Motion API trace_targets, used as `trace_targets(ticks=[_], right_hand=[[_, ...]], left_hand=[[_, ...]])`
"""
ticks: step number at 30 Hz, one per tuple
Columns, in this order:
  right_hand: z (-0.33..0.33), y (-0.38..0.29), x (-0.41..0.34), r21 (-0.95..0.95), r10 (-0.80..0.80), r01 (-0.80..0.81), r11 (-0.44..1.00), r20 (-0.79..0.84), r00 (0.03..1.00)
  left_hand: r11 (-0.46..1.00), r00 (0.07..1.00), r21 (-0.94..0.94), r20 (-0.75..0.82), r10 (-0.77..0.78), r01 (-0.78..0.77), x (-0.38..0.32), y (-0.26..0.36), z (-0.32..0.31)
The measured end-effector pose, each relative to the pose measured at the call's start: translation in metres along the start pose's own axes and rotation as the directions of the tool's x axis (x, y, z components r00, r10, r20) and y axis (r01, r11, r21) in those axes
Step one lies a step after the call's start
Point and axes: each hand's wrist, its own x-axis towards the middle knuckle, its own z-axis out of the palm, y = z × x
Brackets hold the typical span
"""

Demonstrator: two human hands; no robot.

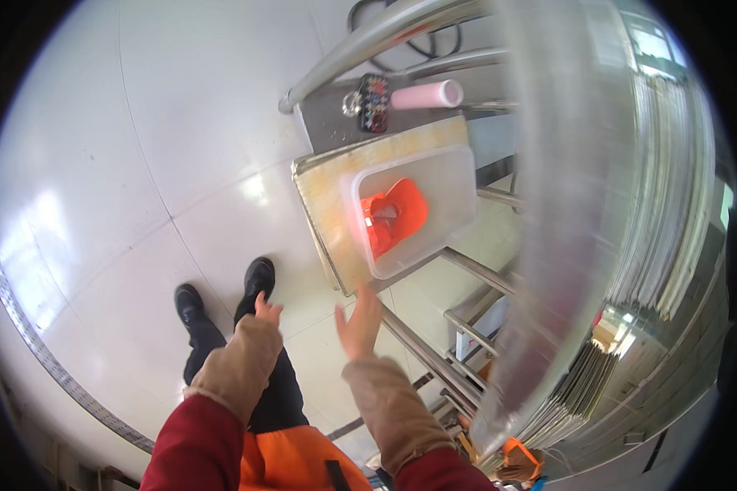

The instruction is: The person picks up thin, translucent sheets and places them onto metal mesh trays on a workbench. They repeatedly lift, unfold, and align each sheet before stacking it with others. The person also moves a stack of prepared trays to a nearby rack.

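My left hand (pixel 269 310) hangs over the floor by my shoes, with thumb and fingers apart and nothing seen in it. To its right my right hand (pixel 362 324) reaches up near the lower corner of a stack of flat yellowish boards (pixel 323 216); thumb and fingers are spread, and I see nothing held. Whether its fingertips touch the corner I cannot tell. On the boards sits a translucent plastic bin (pixel 451 191). Inside it lies an orange-red cap (pixel 406 208), its brim towards the bin's middle.
Beyond the boards, a dark shelf (pixel 331 116) bears a pink tumbler (pixel 427 95), a patterned phone case (pixel 374 103) and a clear roundish item (pixel 352 104). Metal rails (pixel 430 353) frame the rack. A clear plastic sheet (pixel 549 202) hangs at right, with stacked sheets (pixel 663 190) beyond.
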Motion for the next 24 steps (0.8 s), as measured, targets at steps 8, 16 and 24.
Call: trace_targets(ticks=[8,16,24], right_hand=[[-0.111,-0.051,-0.235,0.128,0.064,-0.151,0.980,0.517,0.853],[-0.210,-0.024,-0.280,0.438,0.124,-0.320,0.840,0.419,0.899],[-0.277,0.133,-0.334,0.627,0.192,-0.269,0.731,0.190,0.963]], left_hand=[[0.972,0.981,0.137,-0.069,-0.183,0.191,-0.124,0.089,-0.201],[0.942,0.976,0.325,-0.165,0.144,-0.084,-0.197,0.268,-0.362],[0.906,0.816,-0.050,-0.458,0.353,-0.420,-0.244,0.313,-0.209]])
